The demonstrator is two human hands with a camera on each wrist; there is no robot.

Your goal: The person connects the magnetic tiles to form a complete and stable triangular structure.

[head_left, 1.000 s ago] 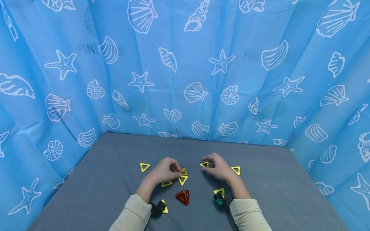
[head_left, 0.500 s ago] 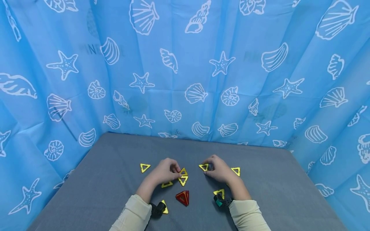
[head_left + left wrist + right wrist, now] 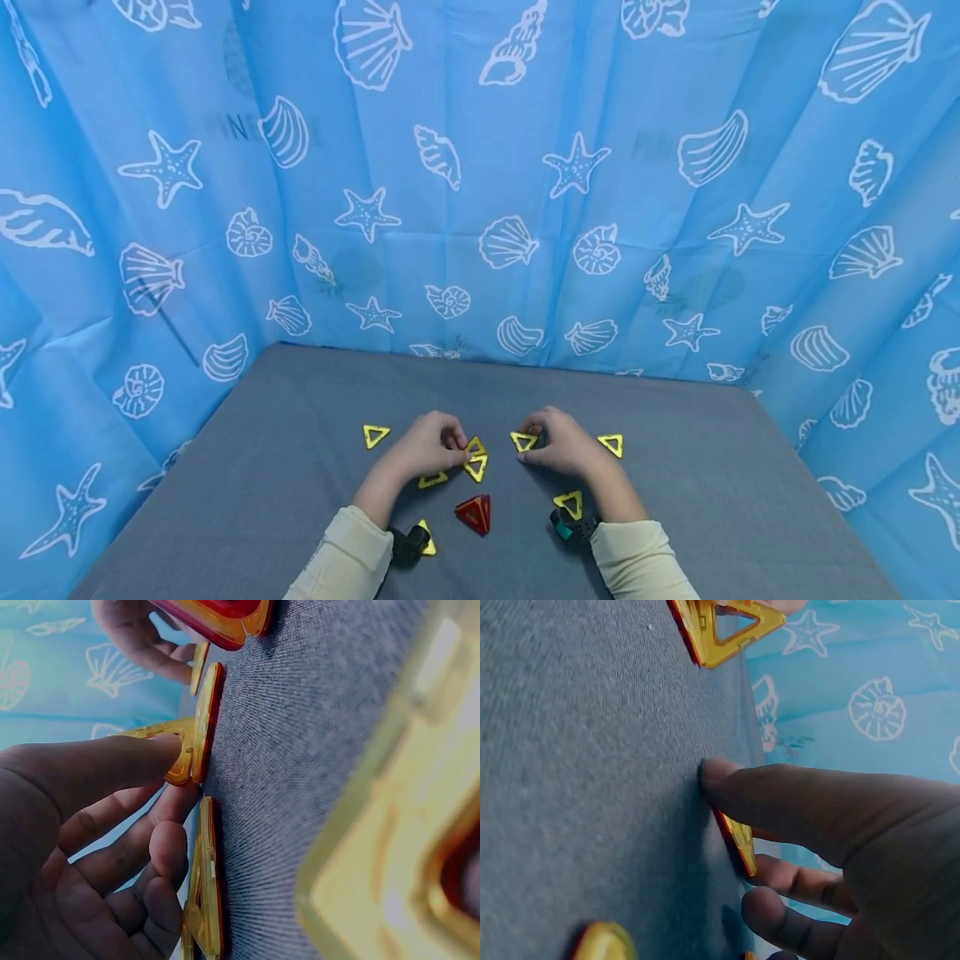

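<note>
Head view: your left hand [image 3: 429, 446] pinched yellow triangle [image 3: 476, 446]; right hand [image 3: 564, 443] gripped loose triangle [image 3: 523, 441] at three o'clock; slide flat, edges aligned.

Left hand [image 3: 429, 446]: fingers curled on a raised yellow triangle tile [image 3: 476, 446], which meets a flat one [image 3: 475, 467].
Right hand [image 3: 564, 443]: fingertips on another yellow triangle tile [image 3: 522, 441] lying flat.
Centre front: red pyramid [image 3: 475, 512] stands between the wrists.
Loose yellow triangles: far left [image 3: 375, 434], far right [image 3: 611, 444], near right wrist [image 3: 568, 503].
Surface: grey table [image 3: 262, 467].
Backdrop: blue seashell curtain [image 3: 480, 167].
</note>
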